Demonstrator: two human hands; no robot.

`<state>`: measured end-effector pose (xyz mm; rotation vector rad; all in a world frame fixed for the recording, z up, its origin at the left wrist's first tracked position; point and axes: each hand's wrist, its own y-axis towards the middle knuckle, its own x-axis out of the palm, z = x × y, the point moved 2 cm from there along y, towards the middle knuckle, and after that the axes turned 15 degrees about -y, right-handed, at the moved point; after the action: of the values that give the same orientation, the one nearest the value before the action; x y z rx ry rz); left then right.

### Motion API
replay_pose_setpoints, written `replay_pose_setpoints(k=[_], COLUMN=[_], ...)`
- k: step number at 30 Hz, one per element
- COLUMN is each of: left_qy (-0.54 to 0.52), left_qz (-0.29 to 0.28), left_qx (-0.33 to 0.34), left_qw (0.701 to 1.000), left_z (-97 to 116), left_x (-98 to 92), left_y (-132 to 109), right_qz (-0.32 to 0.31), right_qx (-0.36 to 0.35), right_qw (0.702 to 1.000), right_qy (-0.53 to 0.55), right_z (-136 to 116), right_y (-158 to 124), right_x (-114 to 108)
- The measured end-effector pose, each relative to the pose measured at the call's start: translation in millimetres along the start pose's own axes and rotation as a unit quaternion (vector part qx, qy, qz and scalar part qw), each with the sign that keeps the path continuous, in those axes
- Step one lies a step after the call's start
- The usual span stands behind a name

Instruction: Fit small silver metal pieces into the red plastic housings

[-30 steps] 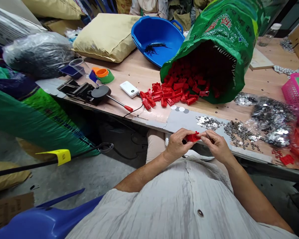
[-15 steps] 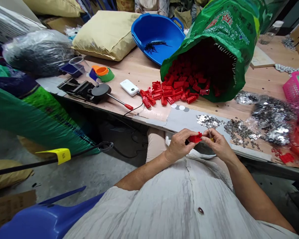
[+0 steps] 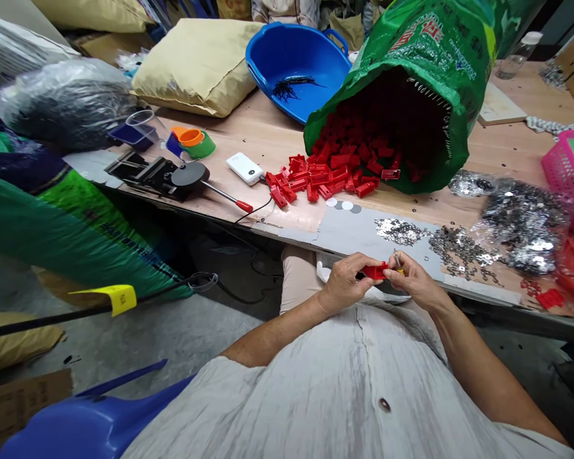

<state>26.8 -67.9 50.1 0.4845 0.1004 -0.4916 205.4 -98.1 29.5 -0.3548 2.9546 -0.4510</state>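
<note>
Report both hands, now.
Left hand: closed, holding a red plastic piece.
Right hand: closed, holding a small yellow-handled metal tool against the piece.

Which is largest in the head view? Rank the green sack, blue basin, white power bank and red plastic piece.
1. green woven sack
2. blue plastic basin
3. white power bank
4. red plastic piece
Nearness to the camera makes the last rank unsure.

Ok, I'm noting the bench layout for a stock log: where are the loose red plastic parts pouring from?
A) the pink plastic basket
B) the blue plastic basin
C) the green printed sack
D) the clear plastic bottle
C: the red plastic parts spill from the open mouth of the green printed sack onto the wooden table.
</note>
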Motion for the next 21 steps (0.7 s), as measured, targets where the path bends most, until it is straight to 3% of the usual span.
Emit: replay_pose_setpoints(k=[14,21], left_qy=[-0.110,-0.275], left_qz=[-0.024,-0.027], left_qx=[-0.048,-0.142], left_qw=[0.992,0.950], left_z=[-3,-20], left_x=[-0.2,-6.9], left_y=[-3,-4], right_qz=[-0.036,-0.061], right_qx=[0.013,0.021], right_qw=[0.997,0.993], right_qy=[0.068,0.099], right_z=[17,20], right_y=[-18,-17], right_x=[-4,5])
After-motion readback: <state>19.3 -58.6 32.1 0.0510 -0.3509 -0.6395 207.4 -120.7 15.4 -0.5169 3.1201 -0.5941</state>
